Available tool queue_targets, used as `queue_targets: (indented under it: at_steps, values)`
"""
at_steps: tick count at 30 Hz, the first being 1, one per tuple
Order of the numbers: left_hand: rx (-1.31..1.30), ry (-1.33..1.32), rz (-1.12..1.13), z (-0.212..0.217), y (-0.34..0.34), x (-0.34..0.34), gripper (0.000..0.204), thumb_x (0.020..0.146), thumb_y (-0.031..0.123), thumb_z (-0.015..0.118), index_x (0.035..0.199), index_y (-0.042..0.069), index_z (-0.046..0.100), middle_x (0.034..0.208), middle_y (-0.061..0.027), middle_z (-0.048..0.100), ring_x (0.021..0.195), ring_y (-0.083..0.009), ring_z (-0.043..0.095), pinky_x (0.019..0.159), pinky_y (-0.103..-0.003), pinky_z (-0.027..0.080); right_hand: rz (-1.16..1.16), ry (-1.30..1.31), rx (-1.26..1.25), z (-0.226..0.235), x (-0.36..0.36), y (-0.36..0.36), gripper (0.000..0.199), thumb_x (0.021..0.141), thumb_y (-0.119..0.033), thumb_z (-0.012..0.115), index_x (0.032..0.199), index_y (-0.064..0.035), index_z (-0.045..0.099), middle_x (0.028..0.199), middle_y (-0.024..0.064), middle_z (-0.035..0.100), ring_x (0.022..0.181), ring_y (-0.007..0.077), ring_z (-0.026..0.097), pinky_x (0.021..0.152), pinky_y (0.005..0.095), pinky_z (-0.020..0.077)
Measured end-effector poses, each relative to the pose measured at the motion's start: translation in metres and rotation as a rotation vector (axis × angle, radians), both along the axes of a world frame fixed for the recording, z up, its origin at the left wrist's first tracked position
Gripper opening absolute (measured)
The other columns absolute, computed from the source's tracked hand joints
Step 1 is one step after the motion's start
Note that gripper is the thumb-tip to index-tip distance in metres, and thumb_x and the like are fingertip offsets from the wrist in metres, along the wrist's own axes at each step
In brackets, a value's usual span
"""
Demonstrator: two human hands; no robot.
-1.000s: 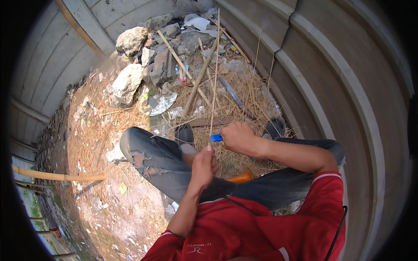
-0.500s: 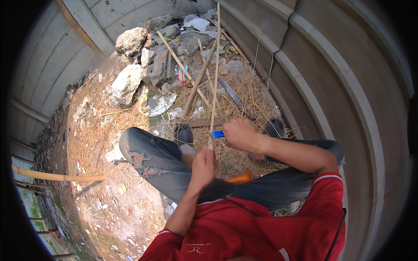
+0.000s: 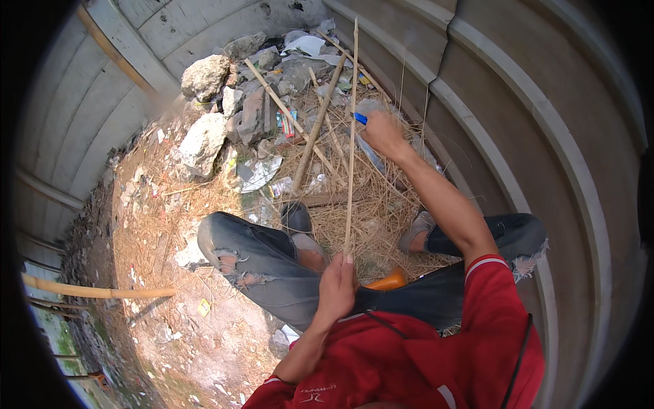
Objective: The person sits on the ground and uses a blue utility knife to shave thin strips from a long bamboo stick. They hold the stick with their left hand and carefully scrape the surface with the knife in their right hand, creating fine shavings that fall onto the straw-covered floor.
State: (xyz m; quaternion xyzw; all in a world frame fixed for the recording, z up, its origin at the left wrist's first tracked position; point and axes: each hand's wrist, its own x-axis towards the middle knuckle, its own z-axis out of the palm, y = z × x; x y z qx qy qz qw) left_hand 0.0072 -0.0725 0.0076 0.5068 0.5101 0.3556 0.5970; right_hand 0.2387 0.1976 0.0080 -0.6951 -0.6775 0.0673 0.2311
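A long, thin bamboo stick (image 3: 351, 184) points away from me, between my bent knees. Its near end is gripped in my left hand (image 3: 338, 285), thumb lying along it, close to my lap. Farther out, my right hand (image 3: 383, 133) is closed round a blue-handled cutter (image 3: 360, 118), whose front end meets the stick's right side well up its length. Whether the blade bites into the bamboo is too small to tell. An orange object (image 3: 390, 280), partly hidden by my leg, lies just right of my left hand.
Several bamboo poles (image 3: 319, 125) lie across straw and litter ahead. Pale rocks (image 3: 201, 143) are heaped at the far left. Corrugated metal wall (image 3: 504, 88) rises close on my right, and a panelled wall (image 3: 75, 102) stands at left. Another pole (image 3: 102, 290) juts in from the left.
My right hand and the cutter have moved far up along the stick, away from me. My left hand, still on the stick's near end, has come closer to my body.
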Motion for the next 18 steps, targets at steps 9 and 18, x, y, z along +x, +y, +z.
queue_targets:
  at_steps: [9, 18]
  values:
    - [-0.273, -0.389, -0.066, -0.018, 0.0, -0.037, 0.03, 0.108, 0.035, 0.043, 0.091, 0.011, 0.046, 0.062, 0.0055, 0.028, 0.049, -0.0046, 0.022, 0.044, -0.023, 0.023, 0.048, -0.148, 0.027, 0.02, 0.019, 0.01, 0.016, 0.075, -0.011, 0.065, 0.081, 0.0031, 0.07, 0.087, 0.0265, 0.069, 0.085, 0.0444, 0.069, 0.077, 0.052, 0.0556]
    - [0.007, -0.04, -0.069, -0.045, 0.015, -0.046, 0.033, 0.108, 0.034, 0.042, 0.087, 0.009, 0.045, 0.063, 0.0042, 0.035, 0.051, -0.0055, 0.031, 0.046, -0.023, 0.029, 0.183, -0.17, -0.078, 0.027, -0.022, -0.037, 0.015, 0.076, -0.01, 0.065, 0.087, -0.002, 0.071, 0.088, 0.0263, 0.069, 0.088, 0.0452, 0.068, 0.076, 0.0539, 0.0545]
